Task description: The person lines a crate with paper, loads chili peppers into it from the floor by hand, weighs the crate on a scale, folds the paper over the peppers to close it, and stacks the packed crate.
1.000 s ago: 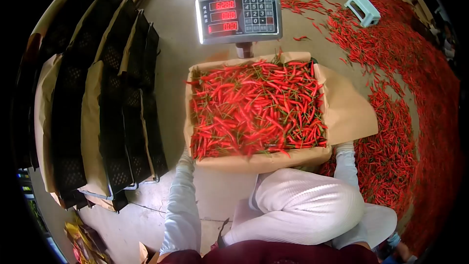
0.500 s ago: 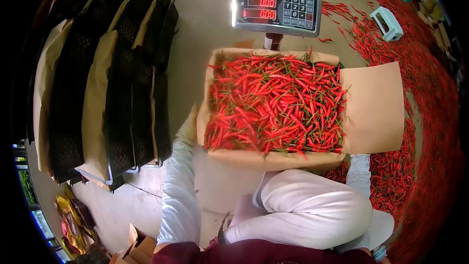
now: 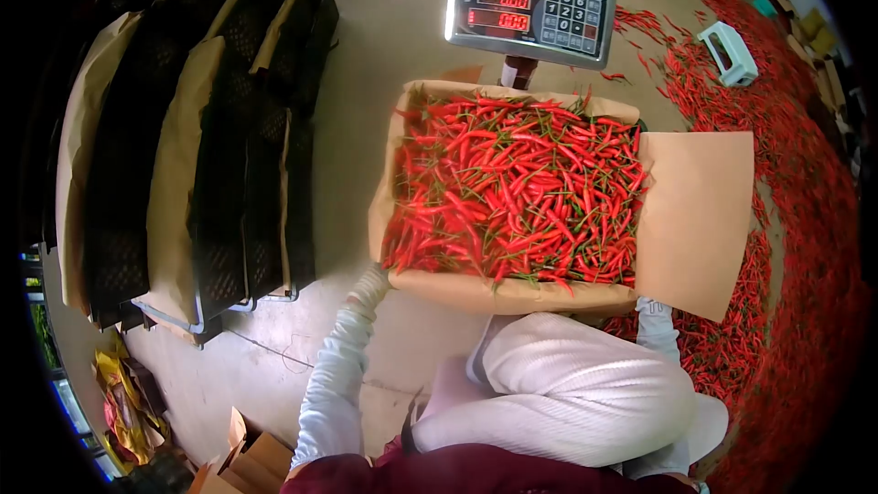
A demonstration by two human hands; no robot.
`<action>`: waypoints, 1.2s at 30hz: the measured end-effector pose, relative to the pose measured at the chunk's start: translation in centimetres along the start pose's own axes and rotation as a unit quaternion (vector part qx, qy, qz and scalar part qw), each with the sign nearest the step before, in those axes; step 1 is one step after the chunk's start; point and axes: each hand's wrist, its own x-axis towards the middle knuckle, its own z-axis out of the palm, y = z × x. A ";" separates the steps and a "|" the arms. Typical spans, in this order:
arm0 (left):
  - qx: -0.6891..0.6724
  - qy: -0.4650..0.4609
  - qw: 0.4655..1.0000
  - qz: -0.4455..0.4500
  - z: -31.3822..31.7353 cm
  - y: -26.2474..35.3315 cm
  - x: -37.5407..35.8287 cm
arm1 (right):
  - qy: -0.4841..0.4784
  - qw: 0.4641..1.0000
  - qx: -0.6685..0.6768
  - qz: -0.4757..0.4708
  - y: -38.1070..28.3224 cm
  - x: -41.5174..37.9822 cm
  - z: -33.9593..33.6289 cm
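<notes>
Crates [image 3: 219,192] lined with brown paper stand stacked over on the left. Then comes the left grip [image 3: 369,287], at the near left corner of a paper-lined box [image 3: 512,293] full of red chillies [image 3: 526,187], a lit scale display [image 3: 530,11] just behind it. The right grip [image 3: 653,306] is by the near right corner, beneath a paper flap [image 3: 697,220]; both grips' fingers are hidden, so I can't tell if they're closed.

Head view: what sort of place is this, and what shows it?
Probably a produce packing room: a digital scale behind a paper-lined box of red chillies, black crates, and more chillies spread over the floor.
</notes>
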 end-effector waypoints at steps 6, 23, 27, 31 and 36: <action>-0.125 0.114 0.969 -0.183 -0.6 1.6 0.8 | -0.003 1.000 -0.013 -0.015 -1.4 0.0 -0.4; -0.177 0.257 0.950 0.022 -11.2 14.5 14.3 | 0.041 0.991 -0.073 -0.106 -1.5 1.1 -1.2; -0.006 0.233 0.964 0.128 -11.7 20.6 14.2 | 0.047 0.946 -0.275 -0.164 0.5 4.5 2.0; 0.199 0.176 0.956 0.125 -11.8 27.5 12.7 | -0.014 0.962 -0.136 -0.235 -4.6 4.2 1.0; 0.226 0.088 0.962 0.128 -10.4 32.8 12.3 | -0.093 0.943 -0.171 -0.271 -8.3 3.7 0.9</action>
